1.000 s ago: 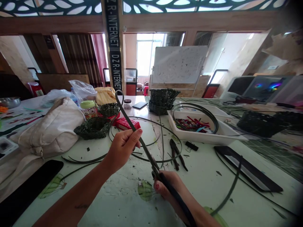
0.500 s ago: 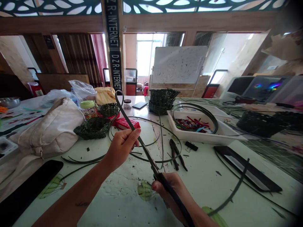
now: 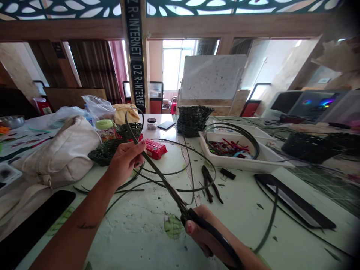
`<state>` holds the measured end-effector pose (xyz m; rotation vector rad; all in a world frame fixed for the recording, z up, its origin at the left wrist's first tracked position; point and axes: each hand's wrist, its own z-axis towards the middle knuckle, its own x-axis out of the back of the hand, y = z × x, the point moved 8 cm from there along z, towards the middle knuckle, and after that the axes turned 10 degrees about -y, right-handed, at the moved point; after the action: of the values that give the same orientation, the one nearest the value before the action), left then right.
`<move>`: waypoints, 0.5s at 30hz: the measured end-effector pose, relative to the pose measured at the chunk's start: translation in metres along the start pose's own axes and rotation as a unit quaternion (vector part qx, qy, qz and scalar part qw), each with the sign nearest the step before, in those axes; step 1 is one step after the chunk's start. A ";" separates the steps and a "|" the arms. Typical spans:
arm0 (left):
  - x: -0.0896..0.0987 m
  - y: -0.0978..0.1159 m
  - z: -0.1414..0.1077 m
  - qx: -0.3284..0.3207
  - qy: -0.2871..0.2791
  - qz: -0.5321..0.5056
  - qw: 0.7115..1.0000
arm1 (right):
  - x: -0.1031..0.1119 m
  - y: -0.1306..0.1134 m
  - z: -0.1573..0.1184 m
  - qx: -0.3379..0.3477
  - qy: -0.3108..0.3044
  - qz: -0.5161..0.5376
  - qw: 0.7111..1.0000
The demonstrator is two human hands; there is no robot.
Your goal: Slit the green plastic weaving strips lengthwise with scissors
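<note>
My left hand [image 3: 126, 159] pinches a long dark green strip [image 3: 153, 164] between thumb and fingers, left of centre. The strip's upper part curls into a loop above the hand. Its lower part slants down to the right to the scissors [image 3: 184, 213], whose blades lie along it. My right hand [image 3: 204, 228] is closed round the black scissor handles, low in the view. Behind and between the hands, thin dark strips lie in wide loops on the table. A red packet [image 3: 154, 149] sits just past my left hand.
Pliers [image 3: 210, 183] and a black binder clip [image 3: 227, 173] lie right of centre. Behind them stands a white tray [image 3: 242, 163] with coloured pieces and coiled strips. Woven baskets [image 3: 192, 120] are stacked at the back. A pale bag [image 3: 64, 150] and a dark phone-like slab [image 3: 36, 221] are at left.
My left hand has moved left and slightly up along with the strip, uncovering more of the red packet. The scissors in my right hand have shifted slightly down and right.
</note>
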<state>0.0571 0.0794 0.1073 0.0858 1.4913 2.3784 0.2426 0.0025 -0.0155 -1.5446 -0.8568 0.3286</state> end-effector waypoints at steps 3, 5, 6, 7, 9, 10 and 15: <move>0.005 -0.009 0.002 0.023 0.016 0.042 0.999 | 0.005 -0.001 0.002 -0.011 0.018 -0.016 1.000; 0.007 -0.018 0.002 0.029 0.041 0.067 0.996 | 0.009 0.001 0.005 -0.010 0.026 -0.037 0.999; 0.007 -0.022 0.002 0.030 0.052 0.078 0.995 | 0.011 0.002 0.006 -0.007 0.028 -0.043 0.999; 0.006 -0.026 0.001 0.030 0.060 0.086 0.994 | 0.012 0.004 0.007 -0.003 0.030 -0.047 0.998; 0.001 -0.029 0.000 0.027 0.066 0.098 0.993 | 0.015 0.006 0.008 0.003 0.037 -0.056 0.998; -0.001 -0.029 -0.001 0.023 0.069 0.104 0.992 | 0.016 0.006 0.008 0.004 0.045 -0.064 0.997; -0.011 -0.026 -0.006 0.019 0.079 0.110 0.991 | 0.020 -0.006 0.003 0.018 0.063 -0.127 0.990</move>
<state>0.0729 0.0813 0.0827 0.0757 1.6786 2.5821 0.2526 0.0181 -0.0048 -1.3882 -0.9318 0.0604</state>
